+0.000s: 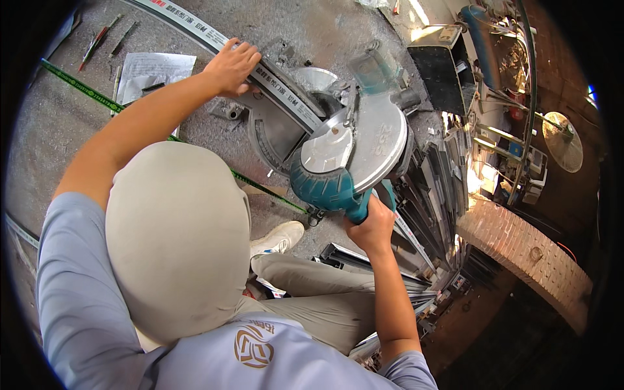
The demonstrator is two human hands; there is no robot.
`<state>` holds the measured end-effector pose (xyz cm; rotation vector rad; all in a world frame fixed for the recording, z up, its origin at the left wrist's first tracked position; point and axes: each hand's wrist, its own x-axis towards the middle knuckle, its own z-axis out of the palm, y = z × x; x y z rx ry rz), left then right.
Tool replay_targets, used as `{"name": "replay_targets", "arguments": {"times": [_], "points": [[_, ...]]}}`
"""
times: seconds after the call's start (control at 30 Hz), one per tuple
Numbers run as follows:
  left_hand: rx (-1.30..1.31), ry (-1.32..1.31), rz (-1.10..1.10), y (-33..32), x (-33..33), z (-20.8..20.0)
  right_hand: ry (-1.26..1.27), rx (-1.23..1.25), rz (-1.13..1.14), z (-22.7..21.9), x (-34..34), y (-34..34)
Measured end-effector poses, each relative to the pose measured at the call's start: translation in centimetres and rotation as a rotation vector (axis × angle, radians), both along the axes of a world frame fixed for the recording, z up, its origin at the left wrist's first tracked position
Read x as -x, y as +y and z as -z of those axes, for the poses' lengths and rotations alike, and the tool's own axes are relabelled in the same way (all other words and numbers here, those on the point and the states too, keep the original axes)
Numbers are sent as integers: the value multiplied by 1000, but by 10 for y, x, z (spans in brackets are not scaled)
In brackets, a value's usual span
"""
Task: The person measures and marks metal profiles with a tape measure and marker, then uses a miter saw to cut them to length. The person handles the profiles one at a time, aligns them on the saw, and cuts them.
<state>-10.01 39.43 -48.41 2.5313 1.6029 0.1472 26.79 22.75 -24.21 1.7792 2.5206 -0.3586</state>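
Note:
A teal and silver miter saw (383,143) stands on the floor, its round guard over the cutting area. My right hand (372,226) is wrapped round the saw's teal handle (357,209). A long, film-covered aluminium profile (283,94) runs from the top left to beneath the saw head. Gripping this profile left of the saw is my left hand (234,67), its fingers curled over the top and far side. The guard hides the profile's right end and the blade, so I cannot tell whether they touch.
A green tape measure blade (84,88) stretches across the floor below the saw. Papers (153,70) and pens (94,49) lie at the upper left. Many metal profiles (442,195) are piled at the right, near a brick wall (526,244) and a round fan (562,143).

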Motion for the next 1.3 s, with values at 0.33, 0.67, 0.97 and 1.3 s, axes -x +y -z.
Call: {"name": "replay_targets", "arguments": {"times": [0.33,0.67,0.97,1.3], "points": [[-17,-2,10,2,1,3,-5,-10,-3,1,1,-2],[13,33,11,1,1,-3,-10,-20,-10,7,-4,-5],[50,57,14,4,1,-4,-15,-19,10,9,-3,-7],[10,56,26,3,3,-4,-10,-32,0,12,-5,-8]]}}
